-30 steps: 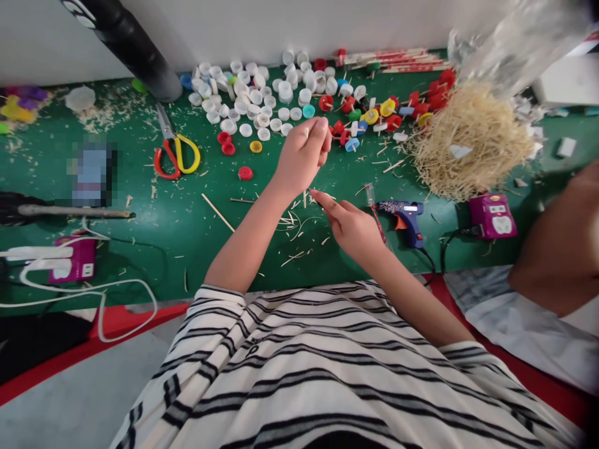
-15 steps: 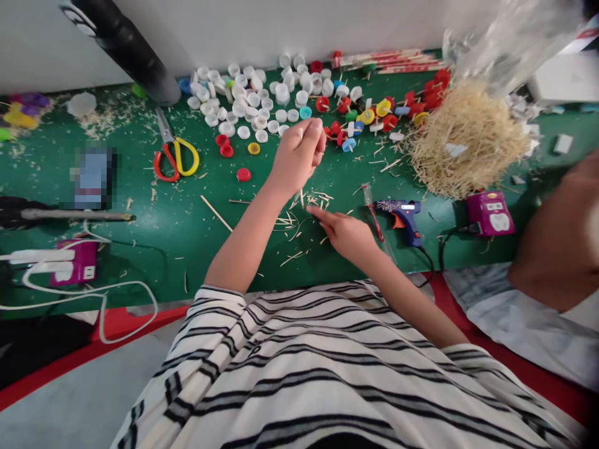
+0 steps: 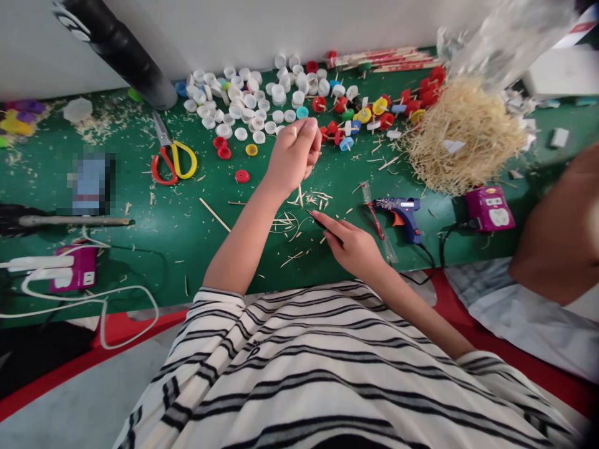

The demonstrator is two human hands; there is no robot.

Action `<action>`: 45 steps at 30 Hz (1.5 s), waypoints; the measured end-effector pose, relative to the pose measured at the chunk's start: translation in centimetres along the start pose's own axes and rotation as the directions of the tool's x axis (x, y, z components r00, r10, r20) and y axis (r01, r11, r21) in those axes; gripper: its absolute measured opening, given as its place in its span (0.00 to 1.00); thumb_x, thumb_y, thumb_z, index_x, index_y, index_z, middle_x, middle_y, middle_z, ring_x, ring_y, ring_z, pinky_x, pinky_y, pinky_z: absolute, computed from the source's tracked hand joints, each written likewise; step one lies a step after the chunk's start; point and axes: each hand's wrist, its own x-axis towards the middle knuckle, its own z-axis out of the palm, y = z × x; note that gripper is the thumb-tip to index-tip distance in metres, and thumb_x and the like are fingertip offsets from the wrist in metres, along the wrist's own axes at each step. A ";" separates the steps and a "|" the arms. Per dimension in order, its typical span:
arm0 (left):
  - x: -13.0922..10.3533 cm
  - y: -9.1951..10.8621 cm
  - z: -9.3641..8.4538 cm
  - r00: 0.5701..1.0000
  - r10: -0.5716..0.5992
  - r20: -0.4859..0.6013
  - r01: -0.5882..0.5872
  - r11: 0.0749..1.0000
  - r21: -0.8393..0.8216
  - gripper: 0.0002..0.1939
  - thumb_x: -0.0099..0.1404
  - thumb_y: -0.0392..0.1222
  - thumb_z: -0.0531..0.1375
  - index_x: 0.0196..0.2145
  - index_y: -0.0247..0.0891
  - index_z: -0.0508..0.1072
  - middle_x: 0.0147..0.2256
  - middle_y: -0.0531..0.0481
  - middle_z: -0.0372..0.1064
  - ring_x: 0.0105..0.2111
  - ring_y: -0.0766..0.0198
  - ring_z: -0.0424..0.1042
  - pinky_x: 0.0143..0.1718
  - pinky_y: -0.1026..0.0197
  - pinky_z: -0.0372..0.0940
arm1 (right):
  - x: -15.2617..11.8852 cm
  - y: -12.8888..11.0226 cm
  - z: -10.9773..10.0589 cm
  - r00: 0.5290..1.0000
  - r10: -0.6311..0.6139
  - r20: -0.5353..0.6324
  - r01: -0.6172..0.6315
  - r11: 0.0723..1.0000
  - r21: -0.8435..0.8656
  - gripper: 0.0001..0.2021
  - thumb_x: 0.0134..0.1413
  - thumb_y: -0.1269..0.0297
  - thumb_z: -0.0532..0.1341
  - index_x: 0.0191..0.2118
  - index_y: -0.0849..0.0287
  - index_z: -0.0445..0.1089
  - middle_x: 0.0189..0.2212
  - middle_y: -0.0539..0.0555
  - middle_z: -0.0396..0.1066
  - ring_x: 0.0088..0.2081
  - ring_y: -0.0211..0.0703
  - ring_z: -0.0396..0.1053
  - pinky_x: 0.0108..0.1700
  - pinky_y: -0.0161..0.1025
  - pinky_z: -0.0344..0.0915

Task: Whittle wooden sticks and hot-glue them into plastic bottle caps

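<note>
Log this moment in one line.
Left hand: gripping thin wooden stick | Right hand: holding slim dark tool | Green tabletop: wood shavings

Soft light makes a pale shine on the tabletop [image 3: 154, 252] left of the left hand [image 3: 294, 153], a phone [image 3: 90, 184] farther left is all blurry squares, and another person's arm [image 3: 555, 234], far right of that hand, looks fuzzy.

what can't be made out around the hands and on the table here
All in the head view:
Middle of the thin wooden stick: hidden by the left hand.
Handle of the thin dark tool: hidden by the right hand.
Screen of the phone-like thing: blurred into blocks.
Top of the black bottle: cut off by the upper edge.
</note>
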 end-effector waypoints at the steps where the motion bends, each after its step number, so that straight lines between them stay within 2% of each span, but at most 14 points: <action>1: 0.0 0.0 0.0 1.000 0.019 0.005 -0.019 1.000 0.005 0.33 0.67 0.78 0.54 0.25 0.46 0.62 0.17 0.59 0.40 0.19 0.69 0.41 0.19 0.60 0.42 | -0.7 0.0 -0.6 0.999 0.019 -0.029 -0.018 1.000 0.019 0.28 0.74 0.59 0.50 0.75 0.45 0.63 0.45 0.56 0.80 0.35 0.44 0.74 0.35 0.38 0.64; 3: 0.0 0.0 0.0 0.998 0.054 0.018 -0.054 0.998 0.011 0.34 0.67 0.79 0.53 0.24 0.46 0.61 0.18 0.60 0.39 0.18 0.71 0.38 0.18 0.60 0.38 | -1.9 0.9 -2.2 0.989 0.116 -0.091 -0.117 0.993 -0.003 0.32 0.70 0.56 0.54 0.77 0.49 0.60 0.47 0.58 0.82 0.34 0.48 0.75 0.34 0.40 0.65; 5: 0.1 0.0 0.1 0.997 0.066 0.029 -0.067 0.997 0.024 0.34 0.67 0.80 0.51 0.25 0.46 0.60 0.18 0.60 0.38 0.18 0.72 0.37 0.18 0.61 0.37 | -2.7 2.6 -4.1 0.968 0.220 -0.120 -0.230 0.970 -0.077 0.29 0.67 0.53 0.57 0.71 0.52 0.69 0.45 0.59 0.83 0.34 0.51 0.76 0.35 0.42 0.65; 8: 0.1 0.0 0.3 0.996 0.071 0.049 -0.073 0.996 0.051 0.35 0.67 0.80 0.49 0.25 0.45 0.59 0.19 0.60 0.40 0.18 0.73 0.39 0.17 0.62 0.38 | -3.3 5.7 -6.3 0.887 0.446 -0.123 -0.463 0.857 -0.226 0.24 0.64 0.48 0.61 0.58 0.54 0.79 0.34 0.59 0.81 0.31 0.52 0.74 0.32 0.41 0.59; 10: 0.0 0.0 0.3 0.995 0.075 0.060 -0.078 0.995 0.058 0.35 0.67 0.80 0.50 0.26 0.44 0.60 0.19 0.60 0.41 0.18 0.74 0.41 0.18 0.63 0.38 | -3.5 7.0 -6.8 0.841 0.534 -0.084 -0.532 0.790 -0.305 0.26 0.62 0.41 0.62 0.52 0.57 0.80 0.31 0.60 0.79 0.31 0.53 0.72 0.30 0.41 0.55; 13: -0.1 0.1 0.3 0.996 0.071 0.054 -0.075 0.995 0.064 0.35 0.67 0.80 0.51 0.25 0.44 0.60 0.19 0.60 0.41 0.18 0.74 0.41 0.17 0.62 0.38 | -3.3 7.2 -6.5 0.806 0.590 -0.051 -0.569 0.748 -0.343 0.26 0.62 0.39 0.61 0.50 0.55 0.80 0.33 0.60 0.80 0.33 0.53 0.72 0.31 0.41 0.54; 17: -0.2 0.1 0.3 0.997 0.071 0.035 -0.074 0.994 0.085 0.34 0.70 0.77 0.50 0.26 0.44 0.59 0.20 0.60 0.40 0.18 0.73 0.40 0.18 0.63 0.39 | -2.8 6.0 -5.6 0.791 0.609 -0.068 -0.583 0.714 -0.389 0.22 0.64 0.43 0.61 0.52 0.52 0.79 0.38 0.60 0.81 0.36 0.53 0.74 0.32 0.40 0.52; 22: -0.2 -0.1 0.2 0.997 0.072 0.032 -0.075 0.992 0.097 0.33 0.71 0.76 0.50 0.26 0.44 0.60 0.20 0.60 0.40 0.18 0.74 0.40 0.18 0.64 0.40 | -2.6 6.0 -4.9 0.824 0.562 -0.073 -0.548 0.756 -0.359 0.17 0.65 0.49 0.60 0.49 0.53 0.79 0.35 0.59 0.80 0.34 0.50 0.72 0.31 0.40 0.49; 29: -0.2 0.0 0.1 0.999 0.007 -0.033 -0.002 0.990 0.139 0.33 0.68 0.78 0.53 0.27 0.44 0.62 0.18 0.58 0.46 0.18 0.70 0.51 0.18 0.64 0.51 | -1.6 6.1 -4.2 0.825 0.528 -0.199 -0.562 0.803 -0.200 0.19 0.63 0.49 0.60 0.48 0.55 0.80 0.31 0.57 0.78 0.30 0.49 0.68 0.32 0.39 0.51; 32: -0.2 -0.2 0.0 0.999 0.028 -0.032 -0.024 0.992 0.124 0.33 0.68 0.78 0.54 0.27 0.44 0.62 0.18 0.59 0.46 0.18 0.70 0.52 0.17 0.65 0.50 | -0.8 6.1 -4.1 0.823 0.516 -0.238 -0.559 0.811 -0.172 0.20 0.62 0.49 0.59 0.48 0.56 0.81 0.30 0.58 0.78 0.30 0.50 0.68 0.32 0.40 0.51; 35: -0.1 -0.4 -0.1 0.999 0.038 -0.031 -0.035 0.993 0.114 0.33 0.68 0.77 0.54 0.27 0.44 0.62 0.19 0.59 0.45 0.17 0.70 0.53 0.17 0.67 0.48 | -0.2 6.3 -3.9 0.825 0.521 -0.218 -0.558 0.812 -0.171 0.20 0.62 0.48 0.59 0.47 0.55 0.81 0.29 0.58 0.77 0.29 0.49 0.67 0.30 0.40 0.50; 37: 0.0 -0.4 -0.1 0.999 0.034 -0.031 -0.030 0.993 0.112 0.33 0.68 0.77 0.54 0.27 0.44 0.62 0.19 0.58 0.45 0.17 0.70 0.52 0.18 0.67 0.47 | -0.1 6.4 -3.8 0.828 0.523 -0.204 -0.556 0.815 -0.167 0.20 0.63 0.48 0.59 0.48 0.55 0.81 0.29 0.58 0.77 0.29 0.49 0.67 0.30 0.40 0.49; 41: -0.2 -0.3 0.0 0.999 0.049 -0.023 -0.047 0.995 0.093 0.33 0.68 0.77 0.54 0.26 0.44 0.61 0.19 0.58 0.43 0.19 0.71 0.43 0.19 0.63 0.41 | -0.6 6.6 -3.9 0.831 0.512 -0.217 -0.546 0.825 -0.146 0.21 0.62 0.45 0.59 0.46 0.56 0.81 0.28 0.57 0.76 0.28 0.48 0.66 0.30 0.40 0.50; 45: -0.3 -0.4 0.0 0.999 0.048 -0.026 -0.045 0.994 0.099 0.33 0.68 0.78 0.53 0.26 0.44 0.62 0.20 0.57 0.42 0.20 0.70 0.40 0.20 0.61 0.39 | -1.7 6.8 -4.4 0.823 0.503 -0.264 -0.534 0.844 -0.055 0.21 0.62 0.45 0.60 0.45 0.57 0.80 0.28 0.55 0.75 0.28 0.47 0.64 0.32 0.40 0.53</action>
